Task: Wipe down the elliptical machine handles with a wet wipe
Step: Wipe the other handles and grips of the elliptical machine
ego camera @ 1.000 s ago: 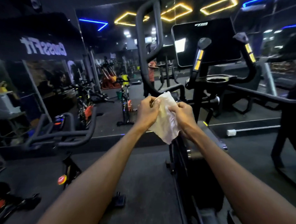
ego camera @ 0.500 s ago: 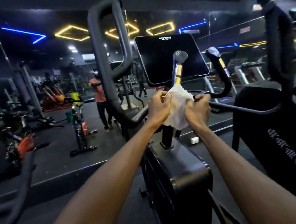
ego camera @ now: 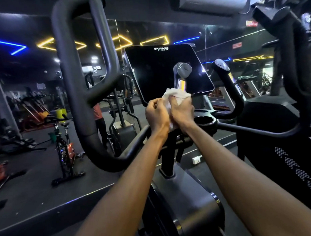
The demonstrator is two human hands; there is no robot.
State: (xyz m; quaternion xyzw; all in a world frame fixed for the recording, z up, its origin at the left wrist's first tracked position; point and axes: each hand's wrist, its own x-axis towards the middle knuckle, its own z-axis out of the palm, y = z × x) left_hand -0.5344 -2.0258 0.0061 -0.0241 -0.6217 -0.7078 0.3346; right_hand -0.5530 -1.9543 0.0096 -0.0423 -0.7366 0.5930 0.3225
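A white wet wipe (ego camera: 175,95) is bunched around the lower shaft of the elliptical's left inner handle (ego camera: 181,72), a grey grip with a shiny metal band. My right hand (ego camera: 181,110) grips the wipe around that shaft. Close on its left, my left hand (ego camera: 156,115) has curled fingers and pinches the wipe's left edge. The right inner handle (ego camera: 223,71) stands bare. The big black left moving handle (ego camera: 76,85) loops up at the left, and the right moving handle (ego camera: 294,63) rises at the far right.
The dark console screen (ego camera: 167,69) sits just behind the handles, with a cup holder (ego camera: 205,120) to the right of my hands. The machine's black housing (ego camera: 185,196) is below my arms. Spin bikes (ego camera: 64,142) and a person (ego camera: 99,123) stand at the left.
I have come closer to the elliptical. Both hands carried the wipe up and forward, and my right hand now wraps it round the left inner handle's shaft.
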